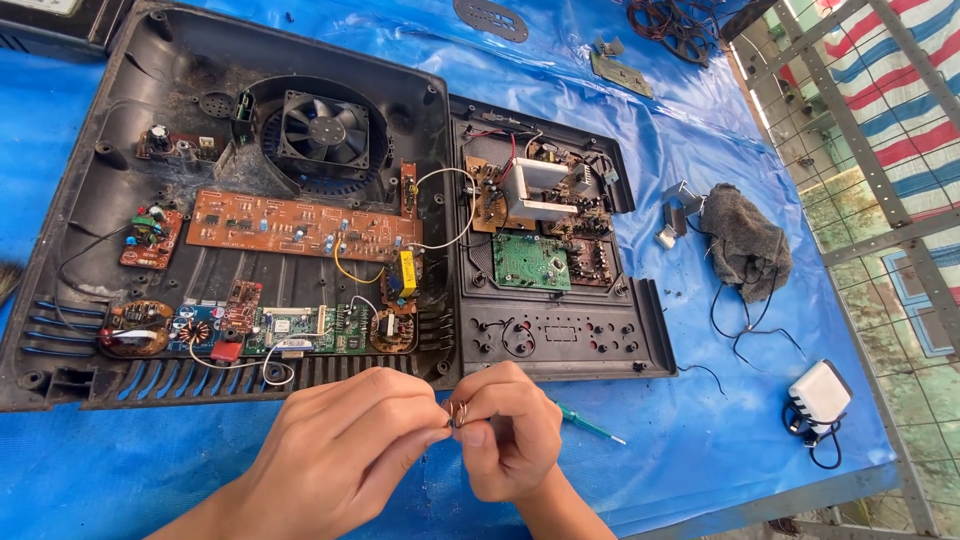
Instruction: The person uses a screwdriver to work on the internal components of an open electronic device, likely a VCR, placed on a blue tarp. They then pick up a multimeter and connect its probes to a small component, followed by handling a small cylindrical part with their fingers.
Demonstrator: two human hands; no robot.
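Left hand curled nearly closed, thumb and forefinger pinching a small metal part. Right hand likewise curled tight, fingertips gripping the same part from the other side. Part held between both hands at the tips, just above the blue sheet, in front of the open black casing; too small to tell its exact shape. Green screwdriver lying on the sheet just beside the right hand, partly hidden behind it. Inside the casing: a black fan, a long brown board, a green board, a yellow block. To the right, well apart from the hands, a grey rag and a small white box with black wires.
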